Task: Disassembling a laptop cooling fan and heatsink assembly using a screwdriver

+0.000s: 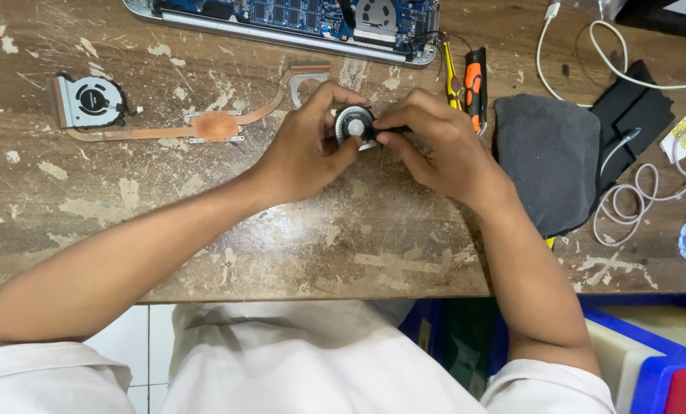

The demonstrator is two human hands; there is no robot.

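Fan rotor (355, 125): small, round, dark-bladed, pale hub; held just above the surface (281, 230), mid-frame. Left hand (304, 149) cups its rim; right hand (435, 146) pinches its right edge, fingertips narrow. Best gripped by hub and rim, sparing the thin blades. Nearby: fan-and-heatpipe assembly (128, 115), opened laptop (297, 19), orange-handled tool (475, 84), grey cloth (550, 153).

Scuffed, paint-flecked wooden table (297, 245) over white tiled floor (147, 345).

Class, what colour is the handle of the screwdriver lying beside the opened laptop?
The screwdriver handle is orange and black, seen in the head view.
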